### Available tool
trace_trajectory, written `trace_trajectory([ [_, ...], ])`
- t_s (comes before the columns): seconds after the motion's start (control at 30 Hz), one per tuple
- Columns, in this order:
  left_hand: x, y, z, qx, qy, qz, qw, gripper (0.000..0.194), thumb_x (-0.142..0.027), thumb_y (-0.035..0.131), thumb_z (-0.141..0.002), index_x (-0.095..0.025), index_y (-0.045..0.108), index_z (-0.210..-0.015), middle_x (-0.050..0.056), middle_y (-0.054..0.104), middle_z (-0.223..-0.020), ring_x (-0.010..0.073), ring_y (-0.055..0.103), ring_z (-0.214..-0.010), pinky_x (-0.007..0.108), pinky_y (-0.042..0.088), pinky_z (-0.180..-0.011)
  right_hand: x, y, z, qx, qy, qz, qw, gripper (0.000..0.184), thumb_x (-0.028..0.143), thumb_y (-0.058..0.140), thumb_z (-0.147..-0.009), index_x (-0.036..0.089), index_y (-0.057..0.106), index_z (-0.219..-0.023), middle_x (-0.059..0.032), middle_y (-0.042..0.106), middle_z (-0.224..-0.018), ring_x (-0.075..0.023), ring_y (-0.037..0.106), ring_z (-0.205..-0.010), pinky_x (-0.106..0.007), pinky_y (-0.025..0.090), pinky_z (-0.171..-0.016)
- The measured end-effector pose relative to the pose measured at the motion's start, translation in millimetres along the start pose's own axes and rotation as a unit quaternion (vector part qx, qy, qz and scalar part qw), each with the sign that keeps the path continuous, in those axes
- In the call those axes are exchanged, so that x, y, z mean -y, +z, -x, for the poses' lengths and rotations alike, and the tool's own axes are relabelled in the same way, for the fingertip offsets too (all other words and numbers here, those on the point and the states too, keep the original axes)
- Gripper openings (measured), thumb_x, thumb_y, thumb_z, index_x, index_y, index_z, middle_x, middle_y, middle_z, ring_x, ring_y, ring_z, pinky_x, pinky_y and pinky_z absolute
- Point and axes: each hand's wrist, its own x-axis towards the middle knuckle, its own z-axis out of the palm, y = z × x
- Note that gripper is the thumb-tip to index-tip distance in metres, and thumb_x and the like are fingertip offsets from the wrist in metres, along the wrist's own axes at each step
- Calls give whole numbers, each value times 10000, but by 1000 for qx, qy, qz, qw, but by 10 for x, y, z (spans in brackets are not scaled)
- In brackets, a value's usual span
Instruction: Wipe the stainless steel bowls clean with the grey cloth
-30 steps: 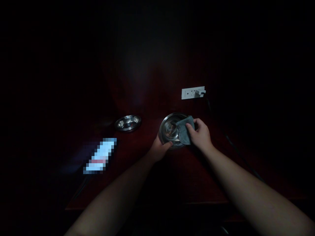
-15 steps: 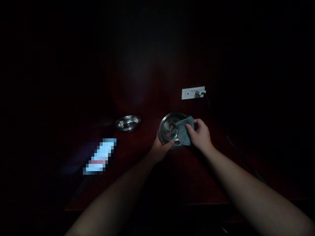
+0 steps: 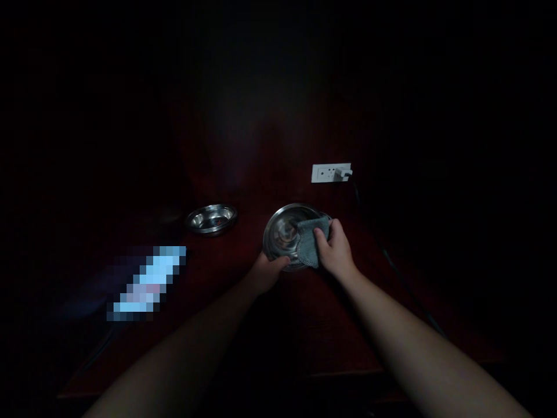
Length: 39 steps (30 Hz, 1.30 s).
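Note:
A shiny metal bowl (image 3: pixel 278 229) is tilted toward me above the dark red table. My left hand (image 3: pixel 266 273) grips its lower left rim, thumb over the edge and fingers hidden beneath. A grey-green cloth (image 3: pixel 310 244) lies against the right side of the bowl's inside. Closed on that cloth is my right hand (image 3: pixel 337 249), its thumb pressed on top and the other fingers mostly behind it. To the left, one or more shallow metal bowls (image 3: pixel 212 220) rest on the table; whether they are stacked I cannot tell.
A bright, pixelated rectangular screen (image 3: pixel 148 284) lies at the left, with a cable near it. On the back wall sits a white socket plate (image 3: pixel 324 173) with a plug (image 3: pixel 343 172) in it. A dark cable (image 3: pixel 409 284) runs along the right of the dark red tabletop (image 3: pixel 313 325).
The whole view has shifted, so the bowls, screen and my hands appear further left. Both hands keep their hold on the bowl and cloth; the bowl's inside faces slightly differently.

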Motion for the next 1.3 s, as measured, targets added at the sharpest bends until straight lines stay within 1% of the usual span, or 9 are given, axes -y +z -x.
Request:
trace_trajectory([
  [0.2, 18, -18, -19, 44, 2, -11, 999, 499, -159, 639, -616, -136, 568, -1110, 85, 621, -1131, 252, 540, -1086, 420, 367, -989, -9, -18, 3, -12, -11, 14, 1000, 110, 310, 462, -807, 214, 433, -850, 0, 497, -751, -152, 458, -634, -315, 409, -637],
  [0.3, 33, -7, -19, 45, 13, -24, 999, 466, -170, 629, -623, -117, 578, -1083, 94, 631, -1108, 256, 550, -1064, 436, 364, -985, -26, -14, -2, -28, -12, 18, 999, 118, 313, 474, -797, 211, 429, -838, 1, 475, -728, -156, 453, -634, -323, 403, -630],
  [0.47, 46, 12, -34, 58, 8, -25, 998, 534, -137, 623, -603, -131, 544, -1131, 93, 585, -1188, 245, 513, -1117, 420, 337, -1008, -50, 35, -3, -36, 20, -19, 999, 108, 316, 460, -801, 212, 434, -797, 9, 468, -709, -152, 451, -645, -317, 394, -630],
  [0.6, 42, 16, -37, 50, -13, -33, 998, 472, -120, 613, -587, -116, 584, -1057, 92, 626, -1110, 237, 547, -1061, 415, 355, -989, -32, 58, 8, -50, 36, -34, 998, 112, 315, 442, -813, 210, 441, -774, 9, 477, -710, -150, 458, -654, -312, 393, -632],
  [0.77, -3, 33, -7, 65, -30, -35, 997, 389, -99, 584, -583, -115, 622, -970, 68, 673, -985, 227, 583, -983, 396, 404, -936, 16, 20, 16, -68, -2, -2, 998, 88, 297, 438, -820, 211, 432, -799, 10, 471, -716, -154, 465, -664, -312, 394, -628],
  [0.93, -11, 32, 2, 70, -45, -37, 996, 382, -96, 568, -577, -110, 622, -955, 64, 674, -986, 225, 587, -975, 382, 412, -926, 38, -34, 1, -56, -46, 20, 997, 68, 275, 435, -821, 208, 439, -815, 6, 465, -728, -155, 461, -668, -313, 388, -629],
  [1.03, -11, 38, 9, 86, -28, -35, 995, 424, -97, 564, -584, -119, 607, -1005, 69, 663, -1027, 241, 573, -1015, 404, 395, -948, 40, -46, -6, -49, -52, 20, 997, 73, 279, 439, -818, 207, 446, -815, 1, 465, -728, -159, 458, -665, -320, 383, -631],
  [1.17, -28, 61, 42, 110, 44, -51, 992, 501, -130, 603, -631, -139, 537, -1128, 91, 593, -1169, 243, 509, -1127, 406, 327, -1018, 37, -36, -14, -42, -30, 6, 999, 103, 311, 442, -815, 208, 450, -817, 1, 476, -720, -161, 461, -658, -324, 385, -626],
  [1.3, -39, 70, 74, 59, 110, -56, 991, 751, -203, 664, -651, -149, 293, -1302, 137, 473, -1299, 232, 451, -1191, 403, 312, -1031, -4, -7, -33, -70, -3, -17, 997, 131, 338, 446, -812, 207, 442, -802, 5, 476, -713, -155, 467, -657, -314, 387, -613],
])
